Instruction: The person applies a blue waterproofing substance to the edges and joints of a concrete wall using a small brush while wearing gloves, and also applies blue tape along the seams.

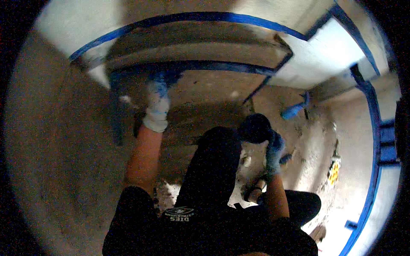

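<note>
My left hand (158, 99), in a whitish glove with blue stains on its fingers, reaches up to a dark blue band (211, 65) across the wall. What its fingers hold, if anything, is blurred. My right hand (274, 152), in a blue-stained glove, grips the edge of a dark round container (255, 128) beside my raised knee. The inside of the container is too dark to make out. Blue also covers a patch of wall running down to the left of my left hand.
A second blue band (192, 16) curves along above. A blue cylindrical object (293, 110) lies right of the container. Rough debris covers the floor (310, 153), with an orange perforated piece (334, 172) near the right wall. A long blue band (373, 128) runs along that wall.
</note>
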